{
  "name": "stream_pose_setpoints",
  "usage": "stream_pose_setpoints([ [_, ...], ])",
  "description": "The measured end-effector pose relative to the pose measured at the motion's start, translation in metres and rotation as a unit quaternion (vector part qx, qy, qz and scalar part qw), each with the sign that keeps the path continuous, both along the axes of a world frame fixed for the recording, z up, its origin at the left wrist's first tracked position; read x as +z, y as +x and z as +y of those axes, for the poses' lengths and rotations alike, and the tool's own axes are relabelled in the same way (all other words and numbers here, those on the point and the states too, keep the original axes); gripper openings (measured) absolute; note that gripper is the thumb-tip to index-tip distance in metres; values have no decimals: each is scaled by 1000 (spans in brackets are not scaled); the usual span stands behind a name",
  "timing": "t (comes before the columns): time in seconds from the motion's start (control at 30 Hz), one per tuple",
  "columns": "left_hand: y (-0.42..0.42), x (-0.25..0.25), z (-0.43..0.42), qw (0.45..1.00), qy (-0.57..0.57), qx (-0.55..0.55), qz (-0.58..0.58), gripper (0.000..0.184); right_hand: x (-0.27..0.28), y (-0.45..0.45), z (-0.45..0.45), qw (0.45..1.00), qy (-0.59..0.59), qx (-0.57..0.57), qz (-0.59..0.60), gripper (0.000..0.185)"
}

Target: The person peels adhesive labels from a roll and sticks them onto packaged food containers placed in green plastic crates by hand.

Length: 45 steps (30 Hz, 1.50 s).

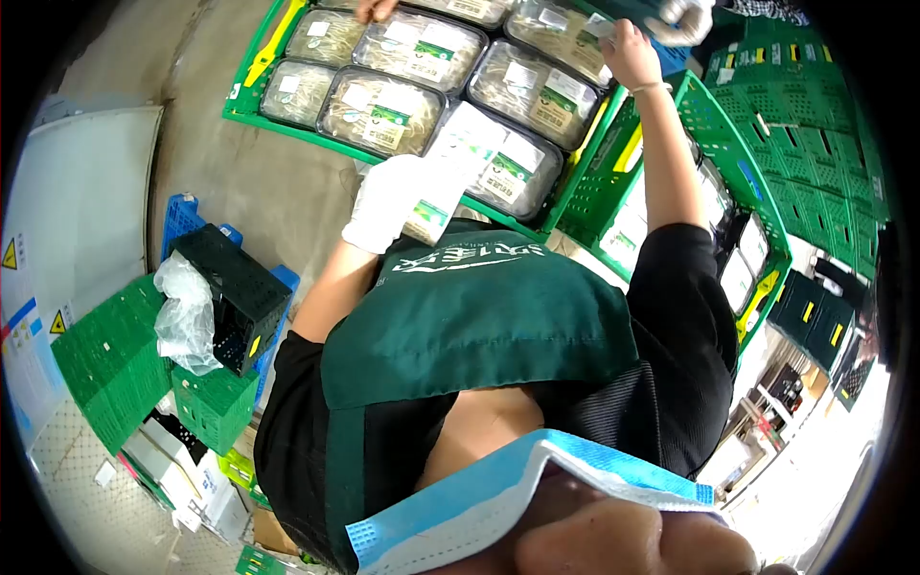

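Observation:
My left hand (388,196), in a white glove, is closed on a strip of green-and-white labels (468,144) that hangs over the near edge of a green crate (316,144). Inside the crate sit several black trays of pale sprouts (383,110) under clear film, with green-and-white labels on them. My bare right hand (634,59) reaches to the crate's far right corner. Its fingers are pinched together at a small whitish label (601,29) above a sprout tray (556,38).
A co-worker's gloved hand (684,19) is beside my right hand; another person's fingers (376,10) touch the far side. A second green crate (757,182) with packed trays stands at right. Stacked green crates (795,125) rise behind it. Crates and a plastic bag (187,311) are at left.

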<state>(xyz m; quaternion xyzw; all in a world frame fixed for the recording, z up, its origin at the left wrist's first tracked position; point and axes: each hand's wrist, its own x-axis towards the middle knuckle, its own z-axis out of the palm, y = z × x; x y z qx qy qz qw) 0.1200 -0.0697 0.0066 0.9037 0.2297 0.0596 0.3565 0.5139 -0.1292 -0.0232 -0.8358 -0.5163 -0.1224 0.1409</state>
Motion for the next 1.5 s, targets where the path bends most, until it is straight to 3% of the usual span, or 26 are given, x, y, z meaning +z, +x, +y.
stream_pose_setpoints([
  [0.1, -30, -3, 13, 910, -341, 174, -161, 16, -47, 19, 11, 996, -74, -45, -6, 30],
  [0.17, -42, -5, 17, 910, -345, 195, -117, 21, -33, -13, 0, 984, -65, -158, -47, 50],
  [0.23, -46, 2, 18, 850, -431, 221, -207, 26, 7, -58, -8, 981, -70, -171, -49, 52],
  [0.27, -43, 9, 19, 848, -430, 227, -211, 26, 13, -79, -7, 984, -65, -56, 156, 51],
  [0.3, -39, 18, 20, 851, -425, 219, -217, 27, 19, -107, -7, 932, -59, 59, 353, 51],
  [0.33, -41, 22, 25, 854, -420, 211, -224, 28, 42, -155, -4, 844, -25, 192, 501, 48],
  [0.37, -50, 12, 36, 912, -326, 155, -197, 29, 54, -194, 4, 755, 15, 282, 592, 46],
  [0.43, -77, 11, 69, 928, -350, 100, -75, 27, 74, -249, 28, 841, -28, 275, 465, 29],
  [0.5, -96, 21, 95, 924, -363, 101, -65, 25, 68, -285, 55, 839, 10, 312, 445, 16],
  [0.6, -102, 38, 121, 925, -334, 142, -112, 19, 69, -331, 93, 789, 4, 299, 537, 15],
  [0.67, -115, 38, 139, 911, -305, 253, -113, 17, 67, -341, 125, 857, 4, 303, 417, 22],
  [0.77, -161, 30, 185, 969, -182, 159, -59, 18, 62, -322, 191, 921, -65, 194, 331, 26],
  [0.83, -205, 21, 212, 918, -312, 207, -128, 17, 39, -300, 228, 938, -67, 163, 299, 31],
  [0.93, -246, -1, 246, 888, -389, 217, -111, 16, -46, -310, 249, 939, -217, 116, 239, 39],
  [0.97, -250, -5, 250, 875, -406, 230, -132, 17, -59, -319, 247, 960, -193, 137, 151, 38],
  [1.07, -244, -6, 256, 842, -445, 246, -179, 19, -46, -328, 244, 973, -189, 66, 113, 55],
  [1.1, -235, -5, 255, 823, -467, 249, -205, 21, -21, -331, 246, 976, -178, 50, 112, 58],
  [1.13, -226, -4, 252, 831, -449, 247, -217, 23, -4, -335, 243, 945, -157, 79, 275, 57],
  [1.17, -213, 0, 246, 788, -492, 278, -243, 26, 11, -338, 239, 887, -132, 105, 430, 55],
  [1.23, -195, 8, 251, 813, -501, 234, -185, 28, 34, -357, 232, 758, -70, 255, 596, 48],
  [1.27, -191, 7, 256, 813, -502, 230, -183, 28, 64, -371, 231, 837, -77, 275, 466, 35],
  [1.33, -182, 7, 269, 916, -370, 139, 64, 30, 60, -374, 229, 855, -60, 288, 427, 21],
  [1.37, -172, 10, 266, 916, -371, 137, 65, 30, 61, -373, 230, 843, -68, 299, 442, 19],
  [1.43, -142, 20, 249, 821, -490, 206, -208, 17, 65, -371, 231, 845, -65, 294, 442, 17],
  [1.47, -131, 26, 243, 780, -533, 237, -228, 8, 65, -367, 232, 863, -36, 264, 430, 15],
  [1.5, -131, 2, 244, 863, -411, 257, -140, 9, 64, -364, 232, 879, -8, 234, 416, 14],
])
